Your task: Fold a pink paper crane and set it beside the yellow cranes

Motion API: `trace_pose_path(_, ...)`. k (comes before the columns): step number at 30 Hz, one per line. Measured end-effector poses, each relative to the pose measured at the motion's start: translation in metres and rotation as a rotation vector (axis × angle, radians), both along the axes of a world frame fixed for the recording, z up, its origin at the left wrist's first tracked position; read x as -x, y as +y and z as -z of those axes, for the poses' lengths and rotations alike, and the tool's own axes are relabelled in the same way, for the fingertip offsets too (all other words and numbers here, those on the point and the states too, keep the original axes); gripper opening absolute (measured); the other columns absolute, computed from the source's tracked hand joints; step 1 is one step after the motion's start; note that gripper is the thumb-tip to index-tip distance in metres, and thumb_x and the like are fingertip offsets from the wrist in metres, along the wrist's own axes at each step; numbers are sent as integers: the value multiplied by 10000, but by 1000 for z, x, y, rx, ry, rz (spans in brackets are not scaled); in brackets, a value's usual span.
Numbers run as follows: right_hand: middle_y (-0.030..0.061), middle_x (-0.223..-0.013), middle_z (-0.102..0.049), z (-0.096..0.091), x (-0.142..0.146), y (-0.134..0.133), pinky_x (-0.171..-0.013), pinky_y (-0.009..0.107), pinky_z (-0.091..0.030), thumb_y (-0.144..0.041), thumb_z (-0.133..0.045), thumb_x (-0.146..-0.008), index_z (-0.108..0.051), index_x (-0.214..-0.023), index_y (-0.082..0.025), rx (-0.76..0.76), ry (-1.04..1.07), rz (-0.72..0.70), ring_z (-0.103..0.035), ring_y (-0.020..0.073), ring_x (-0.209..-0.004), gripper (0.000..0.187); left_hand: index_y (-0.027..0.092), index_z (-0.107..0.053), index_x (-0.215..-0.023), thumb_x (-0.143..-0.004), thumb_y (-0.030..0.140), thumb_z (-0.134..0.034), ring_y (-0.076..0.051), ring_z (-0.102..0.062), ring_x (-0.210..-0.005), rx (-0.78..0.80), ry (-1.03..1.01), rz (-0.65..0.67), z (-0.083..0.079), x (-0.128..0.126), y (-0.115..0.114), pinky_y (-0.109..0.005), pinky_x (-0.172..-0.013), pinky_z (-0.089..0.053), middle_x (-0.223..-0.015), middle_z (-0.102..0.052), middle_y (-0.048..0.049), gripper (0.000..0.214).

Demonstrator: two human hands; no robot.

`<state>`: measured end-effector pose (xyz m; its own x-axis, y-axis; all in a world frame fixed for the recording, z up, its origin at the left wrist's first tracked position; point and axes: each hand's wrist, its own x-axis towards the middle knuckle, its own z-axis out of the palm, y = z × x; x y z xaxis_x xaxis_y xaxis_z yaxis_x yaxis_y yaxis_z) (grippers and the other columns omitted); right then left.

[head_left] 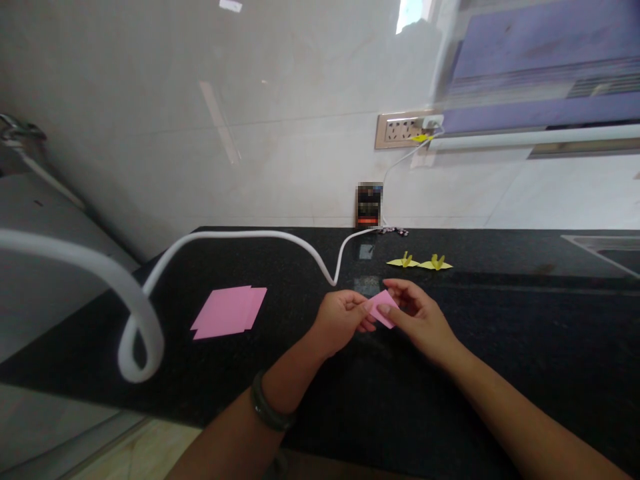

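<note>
Both hands hold a small folded piece of pink paper (384,309) just above the dark countertop. My left hand (343,319) pinches its left corner between thumb and fingers, and a dark bangle sits on that wrist. On the other side, my right hand (417,317) grips the paper with the thumb lying across its face; the fingers behind are partly hidden. Beyond the right hand rest two folded yellow paper cranes (404,263), side by side and about touching. Off to the left lie flat pink paper sheets (227,312), stacked slightly askew.
A thick white cable (260,234) loops across the left side and along the back of the black countertop (300,413). A phone (369,205), its screen blurred, leans on the tiled wall below a socket panel (400,130). A sink edge (595,252) shows at right.
</note>
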<state>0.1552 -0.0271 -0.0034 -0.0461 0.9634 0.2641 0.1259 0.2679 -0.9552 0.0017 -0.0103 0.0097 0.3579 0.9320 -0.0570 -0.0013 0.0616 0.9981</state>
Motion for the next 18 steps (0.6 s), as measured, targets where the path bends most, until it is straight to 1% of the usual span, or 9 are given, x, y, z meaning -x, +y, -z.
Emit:
trace_pose_path(2, 28, -791, -584, 1, -2, 0, -620, 260, -432, -272, -598, -670, -556, -934, -172, -17, -32, -10, -534, 139, -697, 285, 94, -553, -695, -672, 303, -564, -99, -543, -460, -7, -3, 14, 0, 1, 0, -201, -448, -402, -564, -585, -36, 211)
trace_pose_path(4, 26, -722, -593, 2, -2, 0, -585, 255, -428, -286, -589, -679, -588, -827, -154, 7, -36, -23, -533, 132, -637, 198, 91, -565, -709, -648, 309, -591, -101, -547, -487, -11, -42, 21, 1, 1, 0, -206, -473, -407, -570, -587, -34, 228)
trace_pose_path(5, 23, -689, -594, 2, -1, -1, -559, 249, -425, -292, -591, -679, -588, -800, -150, 23, -11, -13, -530, 126, -602, 187, 90, -572, -727, -631, 308, -609, -104, -552, -511, -2, -77, 30, 2, 1, 0, -209, -491, -411, -586, -592, -36, 241)
trace_pose_path(8, 0, -609, -574, 3, 4, -3, -485, 222, -407, -289, -613, -662, -567, -789, -155, 48, 115, 57, -504, 101, -513, 190, 91, -586, -822, -598, 294, -645, -111, -559, -590, 60, -204, 71, 4, 1, 0, -218, -545, -416, -675, -608, -52, 307)
trace_pose_path(11, -25, -560, -539, 2, 8, -5, -458, 195, -387, -267, -620, -660, -553, -754, -164, 41, 186, 109, -477, 78, -477, 155, 92, -598, -857, -621, 300, -630, -98, -543, -603, 106, -271, 74, 6, 1, 0, -214, -566, -410, -701, -602, -58, 316)
trace_pose_path(15, -37, -541, -526, 1, 10, -7, -447, 182, -378, -263, -610, -669, -540, -726, -170, 45, 193, 97, -470, 70, -462, 129, 94, -615, -833, -648, 308, -608, -100, -543, -649, 130, -317, 52, 7, 1, 0, -229, -633, -415, -734, -607, -64, 283)
trace_pose_path(18, -31, -554, -537, 3, 10, -9, -447, 190, -386, -278, -588, -688, -547, -753, -174, 35, 135, 91, -481, 80, -468, 129, 101, -609, -865, -660, 316, -594, -128, -560, -711, 140, -330, 72, 5, 1, 0, -259, -673, -420, -797, -614, -82, 297)
